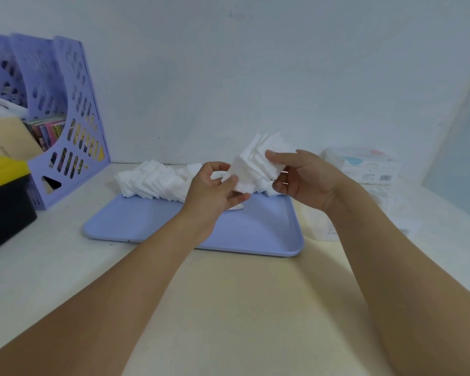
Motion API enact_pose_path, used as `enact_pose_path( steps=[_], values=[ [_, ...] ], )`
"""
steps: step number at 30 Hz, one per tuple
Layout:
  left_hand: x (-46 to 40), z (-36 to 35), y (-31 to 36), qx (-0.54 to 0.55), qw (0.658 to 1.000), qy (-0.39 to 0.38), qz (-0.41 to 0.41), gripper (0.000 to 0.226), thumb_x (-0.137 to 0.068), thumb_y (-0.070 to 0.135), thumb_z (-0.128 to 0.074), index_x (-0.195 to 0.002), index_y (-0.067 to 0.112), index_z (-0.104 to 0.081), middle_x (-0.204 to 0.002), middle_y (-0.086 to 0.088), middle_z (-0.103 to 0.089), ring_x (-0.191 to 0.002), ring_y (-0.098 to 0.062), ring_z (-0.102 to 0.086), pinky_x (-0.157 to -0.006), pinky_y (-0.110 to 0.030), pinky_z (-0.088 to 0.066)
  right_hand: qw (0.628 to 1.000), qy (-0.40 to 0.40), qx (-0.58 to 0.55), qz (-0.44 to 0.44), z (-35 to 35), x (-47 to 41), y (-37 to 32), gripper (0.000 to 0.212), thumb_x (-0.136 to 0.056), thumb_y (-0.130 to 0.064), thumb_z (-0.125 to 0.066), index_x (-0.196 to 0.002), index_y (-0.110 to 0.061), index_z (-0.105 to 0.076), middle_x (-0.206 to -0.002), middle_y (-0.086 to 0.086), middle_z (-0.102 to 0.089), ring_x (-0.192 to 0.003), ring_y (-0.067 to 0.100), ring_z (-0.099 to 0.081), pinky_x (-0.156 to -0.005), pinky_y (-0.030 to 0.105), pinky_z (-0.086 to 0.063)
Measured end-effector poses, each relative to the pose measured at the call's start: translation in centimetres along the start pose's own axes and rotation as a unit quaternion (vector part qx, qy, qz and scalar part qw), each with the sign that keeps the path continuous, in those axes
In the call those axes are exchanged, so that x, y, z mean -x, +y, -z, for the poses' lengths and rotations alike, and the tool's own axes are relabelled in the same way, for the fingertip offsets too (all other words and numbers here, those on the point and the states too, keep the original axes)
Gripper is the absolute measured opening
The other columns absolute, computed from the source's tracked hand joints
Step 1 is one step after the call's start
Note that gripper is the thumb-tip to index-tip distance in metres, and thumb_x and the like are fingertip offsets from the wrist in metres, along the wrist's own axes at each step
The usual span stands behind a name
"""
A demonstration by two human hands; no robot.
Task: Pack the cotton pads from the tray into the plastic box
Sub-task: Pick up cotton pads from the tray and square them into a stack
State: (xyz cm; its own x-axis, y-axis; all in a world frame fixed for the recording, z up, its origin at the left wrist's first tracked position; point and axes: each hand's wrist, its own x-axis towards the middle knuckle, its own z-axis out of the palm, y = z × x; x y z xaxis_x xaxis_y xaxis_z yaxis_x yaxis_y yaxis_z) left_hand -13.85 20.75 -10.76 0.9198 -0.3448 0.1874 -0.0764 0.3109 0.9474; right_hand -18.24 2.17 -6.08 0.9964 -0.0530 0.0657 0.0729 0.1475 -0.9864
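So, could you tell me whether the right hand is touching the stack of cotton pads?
Touching. The head view shows the right hand pinching the stack of cotton pads at its right edge.

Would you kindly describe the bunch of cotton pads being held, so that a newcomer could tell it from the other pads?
Find the lilac tray in the middle of the white table. A row of white pads lies along its far edge. The held bunch is the fanned stack raised above the tray's far right part, pinched between the left hand and the right hand.
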Motion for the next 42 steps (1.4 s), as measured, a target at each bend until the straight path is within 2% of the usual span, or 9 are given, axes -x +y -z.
enact_pose_path(
  steps=[3, 6, 8, 18, 24, 31, 34, 38, 42],
  values=[
    [0.1, -0.1, 0.1, 0.009, 1.0, 0.006, -0.008, 0.016, -0.101, 0.003, -0.055, -0.112, 0.014, -0.052, -0.109, -0.017, -0.07, -0.083, -0.022, -0.074, -0.08, -0.028, -0.06, 0.999, 0.001, -0.039, -0.029, 0.4, 0.0, -0.2, 0.017, -0.087, -0.019, -0.073, -0.102, -0.012, -0.069, -0.09, 0.003, -0.067, -0.078, 0.018, -0.061, -0.069, 0.026, -0.05],
    [0.1, -0.2, 0.1, 0.003, 1.0, 0.007, -0.011, 0.011, -0.101, 0.006, -0.056, -0.109, 0.013, -0.052, -0.11, -0.022, -0.07, -0.09, -0.027, -0.075, -0.078, -0.029, -0.06, 0.996, -0.033, -0.06, -0.06, 0.3, 0.1, 0.1, 0.03, -0.087, -0.017, -0.072, -0.115, -0.008, -0.067, -0.105, 0.01, -0.067, -0.093, 0.026, -0.064, -0.087, 0.037, -0.054],
    [0.1, -0.3, 0.1, 0.001, 1.0, 0.005, -0.012, 0.008, -0.101, 0.011, -0.057, -0.107, 0.011, -0.052, -0.11, -0.024, -0.07, -0.092, -0.029, -0.075, -0.076, -0.029, -0.06, 0.993, -0.043, -0.071, -0.08, 0.0, 0.1, 0.2, 0.031, -0.089, -0.016, -0.071, -0.118, -0.006, -0.066, -0.106, 0.012, -0.068, -0.095, 0.029, -0.065, -0.092, 0.041, -0.056],
    [0.0, -0.4, 0.1, 0.016, 0.999, 0.031, -0.014, 0.01, -0.1, 0.014, -0.06, -0.1, 0.005, -0.055, -0.107, -0.023, -0.072, -0.087, -0.03, -0.075, -0.079, -0.032, -0.061, 0.99, 0.026, -0.11, -0.088, -0.3, -0.5, 0.7, 0.024, -0.092, -0.008, -0.069, -0.115, -0.004, -0.066, -0.099, 0.012, -0.073, -0.084, 0.025, -0.073, -0.067, 0.031, -0.061],
    [0.0, -0.1, -0.1, -0.015, 0.999, 0.035, -0.024, 0.008, -0.095, 0.007, -0.066, -0.093, 0.004, -0.059, -0.099, -0.018, -0.074, -0.086, -0.024, -0.076, -0.076, -0.027, -0.06, 0.991, 0.015, -0.103, -0.085, -0.3, -0.4, 0.8, 0.023, -0.091, -0.008, -0.068, -0.114, -0.004, -0.067, -0.102, 0.011, -0.072, -0.086, 0.024, -0.072, -0.071, 0.031, -0.061],
    [-0.2, 0.0, 0.0, -0.042, 0.996, 0.074, -0.026, 0.01, -0.099, 0.007, -0.06, -0.108, 0.01, -0.056, -0.099, -0.015, -0.073, -0.074, -0.02, -0.076, -0.08, -0.034, -0.062, 0.999, -0.023, -0.023, -0.04, 0.5, 0.3, -0.2, 0.015, -0.083, -0.02, -0.073, -0.095, -0.011, -0.07, -0.085, 0.002, -0.064, -0.074, 0.017, -0.055, -0.065, 0.026, -0.043],
    [-0.1, -0.2, -0.1, -0.055, 0.996, 0.063, -0.033, 0.011, -0.101, 0.005, -0.057, -0.11, 0.011, -0.056, -0.098, -0.016, -0.073, -0.078, -0.021, -0.075, -0.075, -0.033, -0.062, 0.998, -0.045, 0.029, -0.03, 0.1, 0.2, -0.1, 0.023, -0.083, -0.02, -0.074, -0.102, -0.008, -0.069, -0.089, 0.005, -0.065, -0.077, 0.019, -0.057, -0.063, 0.024, -0.044],
    [0.0, -0.4, 0.2, 0.012, 1.0, 0.025, -0.001, 0.022, -0.098, 0.003, -0.06, -0.119, 0.008, -0.06, -0.102, -0.016, -0.076, -0.093, -0.027, -0.075, -0.074, -0.03, -0.061, 0.997, -0.009, 0.075, -0.035, -0.1, -0.3, 0.8, 0.024, -0.089, -0.015, -0.074, -0.112, -0.007, -0.072, -0.1, 0.008, -0.07, -0.089, 0.021, -0.061, -0.072, 0.026, -0.048],
    [0.1, -0.5, 0.6, 0.071, 0.996, -0.002, 0.048, 0.016, -0.102, 0.013, -0.055, -0.105, 0.008, -0.07, -0.1, -0.01, -0.077, -0.091, -0.024, -0.075, -0.08, -0.034, -0.061, 0.997, -0.013, 0.068, -0.041, 0.2, -0.3, 0.9, 0.022, -0.091, -0.012, -0.071, -0.113, -0.006, -0.071, -0.104, 0.009, -0.071, -0.091, 0.023, -0.063, -0.077, 0.028, -0.05]
  ],
)
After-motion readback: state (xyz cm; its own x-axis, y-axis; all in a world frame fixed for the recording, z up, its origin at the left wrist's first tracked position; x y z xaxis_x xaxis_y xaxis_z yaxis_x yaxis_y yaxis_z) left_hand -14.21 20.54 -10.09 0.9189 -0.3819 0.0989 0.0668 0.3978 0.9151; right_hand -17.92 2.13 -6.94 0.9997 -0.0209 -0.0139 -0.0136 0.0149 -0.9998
